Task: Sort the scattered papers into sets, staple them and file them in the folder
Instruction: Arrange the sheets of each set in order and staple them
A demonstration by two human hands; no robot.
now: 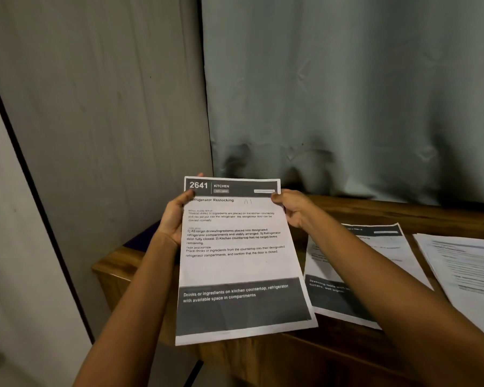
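**Held item.** A printed sheet [236, 263] is held upright above the near left part of the wooden counter [118, 272], with its printed face toward the camera. The dark header reads "2641 KITCHEN" and the title below it reads "Refrigerator Restocking". A dark band with white text runs across the lower part of the page. It cannot be told whether this is one page or several held together.

**Left hand.** The left hand [176, 216] grasps the upper left edge of the printed sheet. The thumb lies on the front face over the start of the title. A fingertip shows behind the top left corner.

**Right hand.** The right hand [291, 208] grasps the upper right corner of the printed sheet. The thumb presses on the front at the end of the header, and the other fingers are curled behind the page.

**Items on the counter.**
- A second sheet [400, 247] of the same layout lies flat just to the right of the held page. The right forearm crosses over it and hides its middle.
- A stack of papers [464, 263] with blurred lines of text lies further right, near the second sheet, and runs out of view.
- A dark blue object [143, 238] lies at the back left of the counter behind the left hand. What it is cannot be told.

**Surroundings.** A grey-green curtain [347, 93] hangs behind the counter. A grey wall panel [109, 107] stands to its left.
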